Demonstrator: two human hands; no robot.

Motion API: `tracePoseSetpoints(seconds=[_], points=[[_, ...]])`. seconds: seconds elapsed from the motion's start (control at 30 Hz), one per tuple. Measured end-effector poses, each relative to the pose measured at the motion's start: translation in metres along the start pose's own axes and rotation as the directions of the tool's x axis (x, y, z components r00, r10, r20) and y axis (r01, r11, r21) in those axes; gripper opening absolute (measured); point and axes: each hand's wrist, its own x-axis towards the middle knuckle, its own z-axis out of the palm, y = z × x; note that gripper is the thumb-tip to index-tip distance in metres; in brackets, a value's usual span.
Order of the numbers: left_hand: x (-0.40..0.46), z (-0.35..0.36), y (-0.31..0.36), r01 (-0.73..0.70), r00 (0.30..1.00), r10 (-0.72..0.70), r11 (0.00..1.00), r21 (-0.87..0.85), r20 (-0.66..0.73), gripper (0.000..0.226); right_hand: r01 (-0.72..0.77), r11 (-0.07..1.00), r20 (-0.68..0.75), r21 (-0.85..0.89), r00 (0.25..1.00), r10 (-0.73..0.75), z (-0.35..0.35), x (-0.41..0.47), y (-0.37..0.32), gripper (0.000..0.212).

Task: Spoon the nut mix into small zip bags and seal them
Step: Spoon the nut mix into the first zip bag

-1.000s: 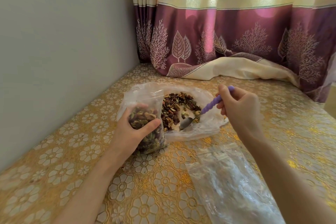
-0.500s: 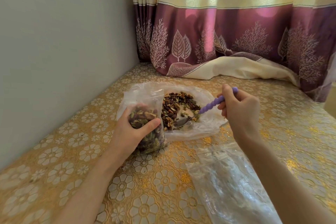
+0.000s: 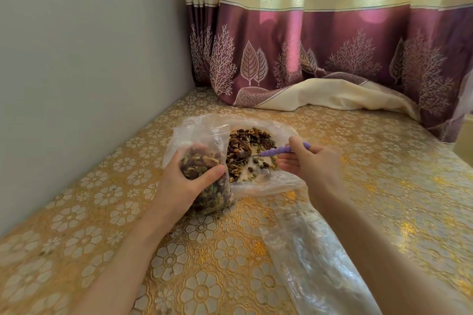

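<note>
Left hand (image 3: 184,184) wrapped around a small zip bag (image 3: 207,174), thumb across the front, fingers behind. Standing upright on the surface (image 3: 102,212), long axis vertical, mouth open and pointing up, clear top strip rising above the fingers. Filled most of the way with nut mix, green seeds and dark pieces showing through the plastic.

Just right of the small zip bag and touching it, a large clear bag (image 3: 268,184) spread flat and open, holding a loose heap of nut mix (image 3: 245,146), thicker on the side nearest the small zip bag, thinner toward the right with bare plastic showing.

Right hand (image 3: 309,163) clenched on a spoon (image 3: 276,152) with a purple ribbed handle, thumb on top, fingers curled beneath. Long axis nearly level, running left to right, handle end poking out past the knuckles away from the small zip bag, metal bowl pointing toward the small zip bag and sitting low over the heap, close to its open mouth. Contents of the bowl too blurred to tell.

Nearer the camera than the small zip bag and to its right, a pile of empty clear bags (image 3: 314,258) lying flat under the right forearm. Beyond, a purple and cream curtain (image 3: 307,46); left, a plain grey wall (image 3: 89,46).
</note>
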Motion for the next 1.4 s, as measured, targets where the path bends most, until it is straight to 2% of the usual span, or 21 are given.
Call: tracePoseSetpoints(seconds=[0.17,0.3,0.43,0.6,0.73,0.97,1.17,1.4], points=[[-0.001,0.001,0.002,0.026,1.000,-0.026,1.000,-0.016,0.011,0.052,-0.145,0.984,0.026,0.108,0.989,0.143,-0.001,0.002,0.000,0.035],[-0.001,0.001,0.002,0.028,0.999,-0.028,0.999,-0.020,0.015,0.051,-0.268,0.953,0.171,0.138,0.955,0.244,0.000,0.001,0.003,0.028],[-0.002,0.000,0.003,0.032,0.999,-0.032,0.999,-0.026,0.019,0.052,-0.307,0.931,0.174,0.196,0.945,0.276,0.001,0.000,0.004,0.026],[-0.001,0.000,0.004,0.035,0.999,-0.034,0.999,-0.025,0.024,0.055,-0.382,0.894,0.256,0.234,0.911,0.322,0.005,-0.001,0.005,0.026],[-0.002,-0.001,0.004,0.032,0.999,-0.031,0.999,-0.028,0.023,0.055,-0.420,0.860,0.236,0.291,0.902,0.361,-0.001,0.001,0.007,0.027],[-0.001,-0.001,0.003,0.047,0.998,-0.045,0.998,-0.045,0.047,0.052,-0.396,0.842,0.156,0.366,0.918,0.364,-0.008,0.006,-0.003,0.026],[0.002,-0.002,-0.001,0.060,0.996,-0.055,0.996,-0.069,0.075,0.046,-0.267,0.903,0.084,0.338,0.964,0.254,-0.015,0.009,-0.025,0.025],[0.001,-0.002,0.000,0.068,0.994,-0.060,0.995,-0.075,0.096,0.044,-0.162,0.930,0.188,0.330,0.977,0.103,-0.014,0.003,-0.052,0.030]])
